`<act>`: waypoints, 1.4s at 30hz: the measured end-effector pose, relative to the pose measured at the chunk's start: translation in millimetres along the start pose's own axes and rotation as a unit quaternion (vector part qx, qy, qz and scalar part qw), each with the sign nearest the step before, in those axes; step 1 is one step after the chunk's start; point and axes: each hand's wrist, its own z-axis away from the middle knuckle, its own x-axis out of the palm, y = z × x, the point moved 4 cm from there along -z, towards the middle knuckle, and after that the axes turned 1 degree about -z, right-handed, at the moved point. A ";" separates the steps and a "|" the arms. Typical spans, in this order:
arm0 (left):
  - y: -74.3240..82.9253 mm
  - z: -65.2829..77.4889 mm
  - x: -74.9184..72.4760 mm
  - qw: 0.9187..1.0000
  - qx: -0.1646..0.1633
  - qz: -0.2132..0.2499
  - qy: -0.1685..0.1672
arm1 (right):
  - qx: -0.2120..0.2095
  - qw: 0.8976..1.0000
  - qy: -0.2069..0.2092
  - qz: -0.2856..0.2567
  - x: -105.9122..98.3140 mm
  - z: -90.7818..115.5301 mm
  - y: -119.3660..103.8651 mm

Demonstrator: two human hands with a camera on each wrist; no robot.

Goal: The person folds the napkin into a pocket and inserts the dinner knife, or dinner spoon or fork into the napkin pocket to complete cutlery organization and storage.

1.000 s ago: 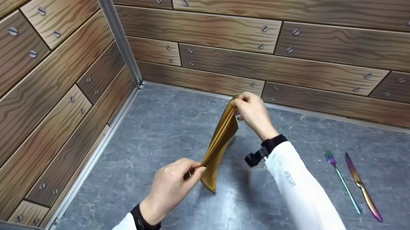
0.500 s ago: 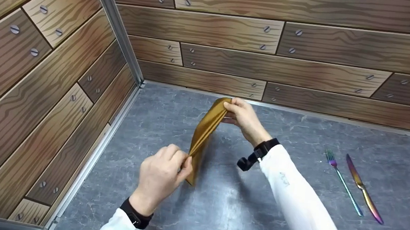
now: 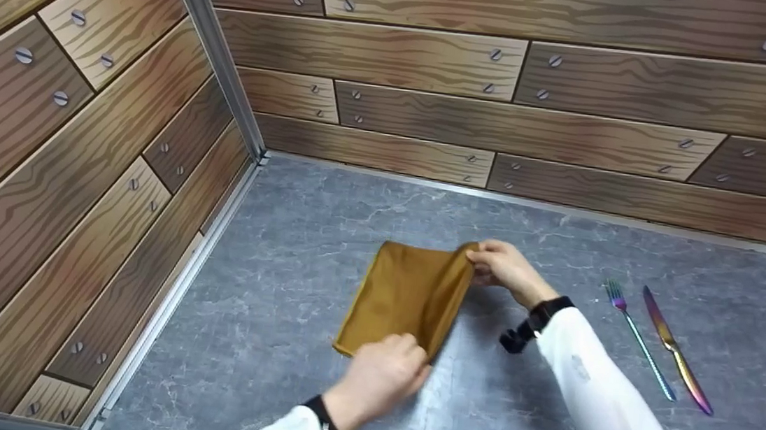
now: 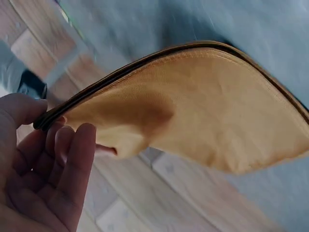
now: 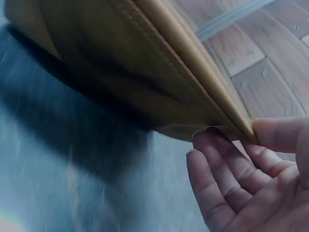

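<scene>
A mustard-brown folded cloth napkin (image 3: pixel 403 294) spreads between both hands over the grey surface in the head view. My left hand (image 3: pixel 381 376) pinches its near right corner. With thumb and fingertips, my right hand (image 3: pixel 508 266) holds the far right corner. In the left wrist view, the stitched edges of the napkin (image 4: pixel 207 106) are stacked in layers and the thumb presses them at one end. The right wrist view shows the napkin's layered edge (image 5: pixel 193 63) caught between thumb and fingers, the other fingers loosely bent. The napkin's left part slopes down to or near the surface.
To the right, a rainbow-coloured fork (image 3: pixel 638 341) and a matching knife (image 3: pixel 675 352) lie side by side on the grey marbled surface (image 3: pixel 267 246). Wood-patterned walls (image 3: pixel 435 115) with metal edge strips stand at the back and left.
Both hands have swung right and closer to the person with the napkin. It hung narrow and upright before; now its broad face is spread out to the left. The fork and knife stay put.
</scene>
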 end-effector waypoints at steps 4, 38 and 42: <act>24.5 -6.3 21.9 0.999 0.002 0.002 -0.036 | 0.018 0.997 0.025 0.069 -20.0 8.3 20.0; 126.5 -39.6 112.4 0.988 0.096 -0.024 -0.116 | 0.056 0.975 0.114 0.181 -89.7 22.2 77.3; 129.0 -40.3 114.3 0.986 0.103 -0.032 -0.125 | 0.050 0.975 0.119 0.184 -92.5 23.0 77.5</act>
